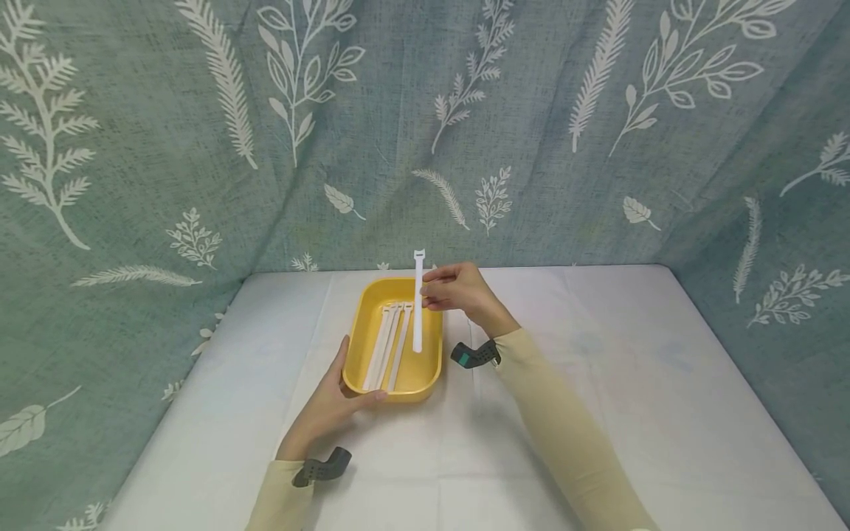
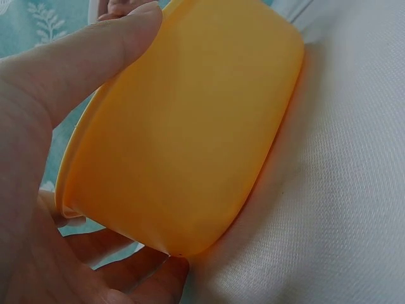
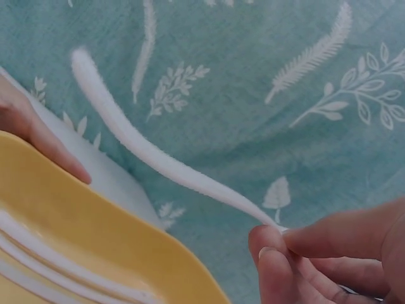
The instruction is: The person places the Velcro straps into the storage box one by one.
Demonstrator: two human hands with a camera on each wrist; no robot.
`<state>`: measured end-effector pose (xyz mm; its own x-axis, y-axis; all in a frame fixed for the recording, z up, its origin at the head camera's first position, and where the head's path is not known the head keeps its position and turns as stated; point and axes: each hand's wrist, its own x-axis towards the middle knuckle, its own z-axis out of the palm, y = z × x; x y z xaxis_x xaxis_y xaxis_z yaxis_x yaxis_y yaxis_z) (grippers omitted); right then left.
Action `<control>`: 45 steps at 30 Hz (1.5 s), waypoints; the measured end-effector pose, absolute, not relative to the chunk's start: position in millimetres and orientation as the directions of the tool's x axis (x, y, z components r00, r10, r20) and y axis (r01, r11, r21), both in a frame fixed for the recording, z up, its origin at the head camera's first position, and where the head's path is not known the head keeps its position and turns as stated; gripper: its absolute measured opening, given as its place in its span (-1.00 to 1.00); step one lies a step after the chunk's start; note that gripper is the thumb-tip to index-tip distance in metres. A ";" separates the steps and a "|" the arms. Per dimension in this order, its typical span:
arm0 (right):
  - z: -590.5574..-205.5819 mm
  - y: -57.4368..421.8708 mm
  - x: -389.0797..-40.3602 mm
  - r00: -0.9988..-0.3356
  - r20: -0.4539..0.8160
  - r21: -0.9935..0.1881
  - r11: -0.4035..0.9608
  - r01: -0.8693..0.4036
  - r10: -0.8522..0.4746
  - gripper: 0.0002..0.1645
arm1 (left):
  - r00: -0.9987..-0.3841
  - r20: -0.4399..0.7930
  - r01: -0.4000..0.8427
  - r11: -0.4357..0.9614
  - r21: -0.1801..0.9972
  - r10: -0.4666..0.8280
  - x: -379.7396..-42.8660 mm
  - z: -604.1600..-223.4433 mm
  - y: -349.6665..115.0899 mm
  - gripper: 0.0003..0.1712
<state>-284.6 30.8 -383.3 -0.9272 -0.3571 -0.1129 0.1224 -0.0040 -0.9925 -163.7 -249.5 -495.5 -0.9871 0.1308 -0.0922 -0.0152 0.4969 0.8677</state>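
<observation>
My right hand (image 1: 462, 290) pinches a white hook-and-loop cable tie (image 1: 417, 328) between thumb and fingertips, above the right side of a yellow plastic tray (image 1: 428, 361). The tie has a slotted head at its upper end. In the right wrist view the cable tie (image 3: 158, 161) curves away from the fingertips, its fuzzy surface showing. Several more white cable ties (image 1: 380, 352) lie side by side inside the tray. At the tray's near left corner, my left hand (image 1: 335, 402) grips it. The left wrist view shows the thumb at the rim and the other fingers round the tray's wall (image 2: 183, 139).
The tray rests on a table covered with a white cloth (image 1: 598, 413). Behind and at the sides hangs a blue-green curtain (image 1: 398, 110) with white leaf prints. Both wrists wear dark straps.
</observation>
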 end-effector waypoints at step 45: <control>-429.9 -44.6 -296.3 -0.916 -0.224 -0.973 0.022 0.230 -0.333 -0.70 | -0.985 -0.109 -0.021 0.540 0.841 0.131 -161.9 -492.3 -251.0 0.53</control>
<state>-296.3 -44.6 -429.9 -0.9158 -0.3335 -0.2238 0.2299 0.0216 -0.9730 -161.9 -251.0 -492.3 -0.9854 0.1309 -0.1086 -0.0210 0.5400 0.8414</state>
